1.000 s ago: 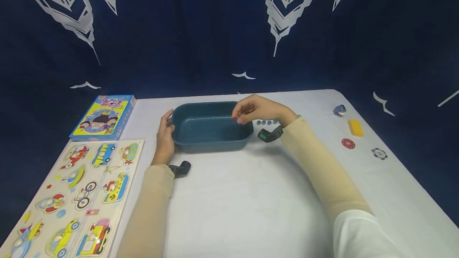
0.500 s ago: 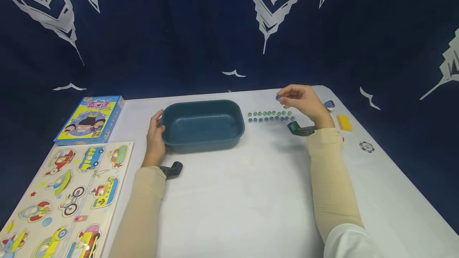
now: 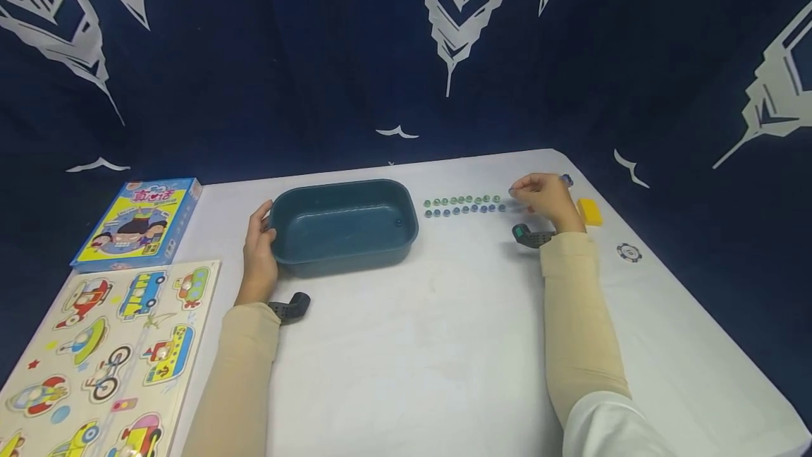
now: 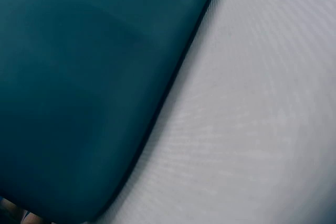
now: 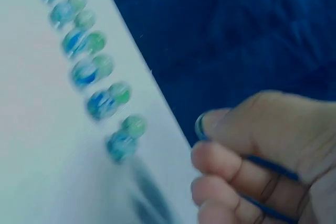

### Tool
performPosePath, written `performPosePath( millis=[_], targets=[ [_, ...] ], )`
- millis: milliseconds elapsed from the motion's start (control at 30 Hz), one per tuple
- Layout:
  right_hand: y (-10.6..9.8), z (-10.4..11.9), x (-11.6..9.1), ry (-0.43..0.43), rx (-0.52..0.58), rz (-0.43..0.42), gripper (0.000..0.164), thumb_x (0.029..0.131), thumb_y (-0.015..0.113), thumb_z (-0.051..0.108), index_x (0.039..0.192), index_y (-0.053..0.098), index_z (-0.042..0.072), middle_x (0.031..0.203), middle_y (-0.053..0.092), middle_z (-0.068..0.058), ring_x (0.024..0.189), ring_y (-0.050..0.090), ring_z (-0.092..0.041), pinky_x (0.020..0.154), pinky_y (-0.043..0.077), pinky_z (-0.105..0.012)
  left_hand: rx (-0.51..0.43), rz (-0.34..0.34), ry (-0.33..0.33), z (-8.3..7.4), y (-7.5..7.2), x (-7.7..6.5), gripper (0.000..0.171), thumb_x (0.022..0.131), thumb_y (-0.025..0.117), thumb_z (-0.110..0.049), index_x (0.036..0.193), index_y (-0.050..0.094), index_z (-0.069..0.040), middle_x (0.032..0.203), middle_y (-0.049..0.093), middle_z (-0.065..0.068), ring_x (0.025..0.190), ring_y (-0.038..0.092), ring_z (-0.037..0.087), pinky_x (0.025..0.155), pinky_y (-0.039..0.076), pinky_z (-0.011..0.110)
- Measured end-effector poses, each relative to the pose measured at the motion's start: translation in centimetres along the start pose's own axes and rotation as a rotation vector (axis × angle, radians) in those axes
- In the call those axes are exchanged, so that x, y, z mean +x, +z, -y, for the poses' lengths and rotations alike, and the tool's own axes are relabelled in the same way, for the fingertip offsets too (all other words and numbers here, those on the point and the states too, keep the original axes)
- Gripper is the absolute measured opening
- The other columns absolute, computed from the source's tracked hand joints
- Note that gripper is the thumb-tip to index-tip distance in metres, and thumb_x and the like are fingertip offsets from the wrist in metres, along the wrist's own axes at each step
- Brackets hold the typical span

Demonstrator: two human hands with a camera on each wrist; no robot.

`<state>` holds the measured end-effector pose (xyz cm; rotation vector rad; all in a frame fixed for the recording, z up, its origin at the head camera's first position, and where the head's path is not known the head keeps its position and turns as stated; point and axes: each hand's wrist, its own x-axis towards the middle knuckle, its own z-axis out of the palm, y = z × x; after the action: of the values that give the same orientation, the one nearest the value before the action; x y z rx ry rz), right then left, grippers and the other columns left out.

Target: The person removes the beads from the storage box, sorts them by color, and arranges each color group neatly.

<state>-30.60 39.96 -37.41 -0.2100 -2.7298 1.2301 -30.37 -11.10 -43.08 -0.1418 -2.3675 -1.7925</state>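
Note:
My left hand [image 3: 259,259] grips the left end of a dark teal plastic basin [image 3: 345,263], thumb at the rim. In the left wrist view the basin's smooth wall [image 4: 89,77] fills the left side. Two rows of glass marbles lie right of the basin: green marbles [image 3: 461,200] behind, blue marbles [image 3: 465,209] in front. Just off their right end, my right hand [image 3: 547,196] pinches a marble [image 5: 200,126] between thumb and forefinger; the fingers mostly hide it. Inside the basin, toward its right end, is a small round spot [image 3: 398,222], too small to identify.
A boxed game [image 3: 139,224] and a wooden picture puzzle board [image 3: 120,358] lie at the left. Past my right hand are a yellow block [image 3: 589,211], a poker chip [image 3: 629,252] and a partly hidden blue object [image 3: 567,180]. A dark curtain [image 3: 285,76] hangs behind the table.
My right hand has moved from over the basin to the right with the marble, then lowered near the rows' right end. My left hand stays on the basin. The view has turned rightward.

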Motion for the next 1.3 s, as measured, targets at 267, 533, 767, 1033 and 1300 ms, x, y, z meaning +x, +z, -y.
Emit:
performPosePath(
  millis=[267,533,767,1033,1300],
  targets=[
    [0.8,-1.5,0.4,0.092,-0.087,0.055,0.021,0.092,0.066,0.01,0.11,0.066,-0.002,0.099,0.068,-0.018,0.066,0.062,-0.014,0.06,0.052,-0.02,-0.006,-0.006,0.004,0.1,-0.1,0.1,0.061,0.096,0.025,-0.012,0.157,0.026,-0.019,0.152,0.037,0.018,0.142,0.032,0.035,0.118,0.02,0.054],
    [1.5,-1.7,0.5,0.111,-0.112,0.03,0.021,0.093,0.067,0.01,0.11,0.068,-0.002,0.091,0.067,-0.014,0.065,0.06,-0.014,0.059,0.05,-0.02,-0.016,-0.01,0.015,-0.3,-0.2,-0.2,0.062,0.096,0.025,-0.01,0.157,0.026,-0.02,0.151,0.038,0.018,0.142,0.032,0.034,0.119,0.019,0.053],
    [0.6,0.6,0.1,0.095,-0.132,0.03,0.028,0.095,0.063,0.013,0.12,0.065,0.001,0.102,0.065,-0.017,0.075,0.066,-0.025,0.073,0.051,-0.034,-0.013,-0.01,0.019,-0.2,-0.2,-0.1,0.062,0.096,0.025,-0.01,0.157,0.026,-0.019,0.153,0.037,0.017,0.143,0.032,0.033,0.119,0.019,0.052],
    [1.5,5.8,-0.2,-0.153,0.008,0.109,0.026,0.096,0.066,0.015,0.118,0.068,0.002,0.104,0.066,-0.015,0.091,0.064,-0.036,0.073,0.057,-0.028,-0.047,-0.004,0.026,0.0,0.1,-0.1,0.062,0.097,0.025,-0.009,0.157,0.026,-0.018,0.152,0.037,0.019,0.142,0.032,0.034,0.118,0.021,0.052],
    [6.5,9.8,-0.1,-0.327,0.222,0.322,0.024,0.092,0.07,0.009,0.113,0.07,-0.002,0.101,0.068,-0.02,0.078,0.061,-0.033,0.066,0.055,-0.033,-0.024,-0.013,0.021,0.1,0.1,0.1,0.062,0.095,0.026,-0.009,0.156,0.028,-0.018,0.15,0.039,0.02,0.141,0.034,0.037,0.118,0.02,0.054]
  ],
)
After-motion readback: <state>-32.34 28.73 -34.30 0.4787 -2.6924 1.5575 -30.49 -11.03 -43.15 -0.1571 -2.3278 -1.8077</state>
